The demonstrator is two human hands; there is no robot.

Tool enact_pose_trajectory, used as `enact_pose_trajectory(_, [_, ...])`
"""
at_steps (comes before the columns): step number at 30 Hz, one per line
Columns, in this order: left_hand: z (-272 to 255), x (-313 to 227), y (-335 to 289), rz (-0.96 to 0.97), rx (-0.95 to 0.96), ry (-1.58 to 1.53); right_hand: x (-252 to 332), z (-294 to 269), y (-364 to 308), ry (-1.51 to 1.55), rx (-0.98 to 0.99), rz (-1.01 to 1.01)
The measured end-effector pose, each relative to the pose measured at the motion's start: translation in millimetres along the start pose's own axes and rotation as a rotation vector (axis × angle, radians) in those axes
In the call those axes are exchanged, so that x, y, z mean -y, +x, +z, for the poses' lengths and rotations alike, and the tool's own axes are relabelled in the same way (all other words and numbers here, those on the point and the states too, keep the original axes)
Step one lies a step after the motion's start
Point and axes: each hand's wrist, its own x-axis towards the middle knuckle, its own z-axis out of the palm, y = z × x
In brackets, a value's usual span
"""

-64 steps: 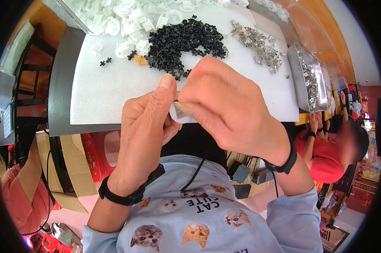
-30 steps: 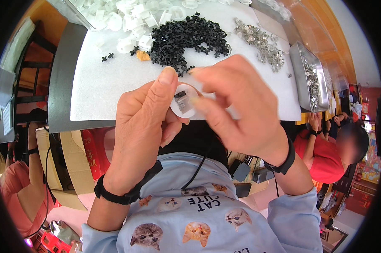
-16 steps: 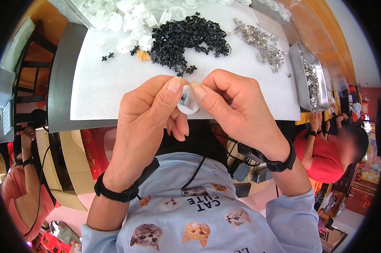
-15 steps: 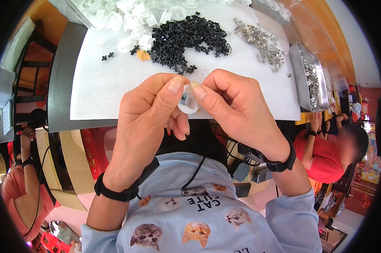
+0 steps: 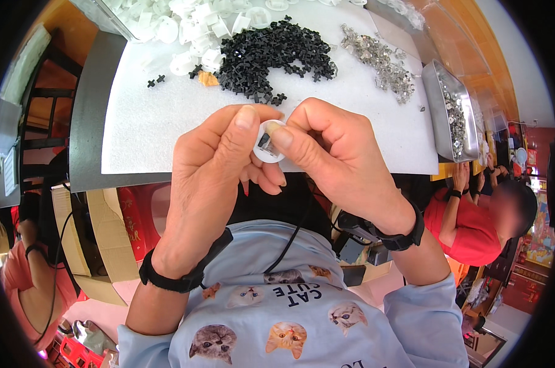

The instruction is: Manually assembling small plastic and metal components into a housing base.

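Observation:
Between my hands, just above the near edge of the white work sheet, is a small round white plastic part (image 5: 271,151). Something dark and something metallic show inside it. My left hand (image 5: 219,144) is closed on its left side, with the thumb at the rim and fingers curled behind. The thumb of my right hand (image 5: 332,144) presses into the part from the right, and its other fingers are bent and partly hidden. Beyond my hands lies a heap of small black cross-shaped pieces (image 5: 271,58).
White plastic parts (image 5: 191,27) are piled at the far left, near a small orange-brown scrap (image 5: 208,78). Small metal pieces (image 5: 381,64) are scattered at the far right. A metal tray (image 5: 434,92) holds more of them. People in red (image 5: 467,227) and pink (image 5: 35,282) sit at either side.
The round part has turned a little and shifted slightly left, showing more of its inside. My right thumb has moved left and down onto it.

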Motion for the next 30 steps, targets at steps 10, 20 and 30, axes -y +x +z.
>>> enact_pose_trajectory(10, [-1, -2, -6, 0.006, -0.011, -0.007, -2, 2, 0, -0.134, -0.025, -0.073])
enact_pose_trajectory(20, [-2, 3, -6, 0.047, -0.060, 0.117, -4, 4, 1, -0.079, 0.006, -0.045])
enact_pose_trajectory(30, [-2, 6, -4, 0.067, -0.088, 0.168, -11, 4, 1, -0.329, 0.016, -0.193])
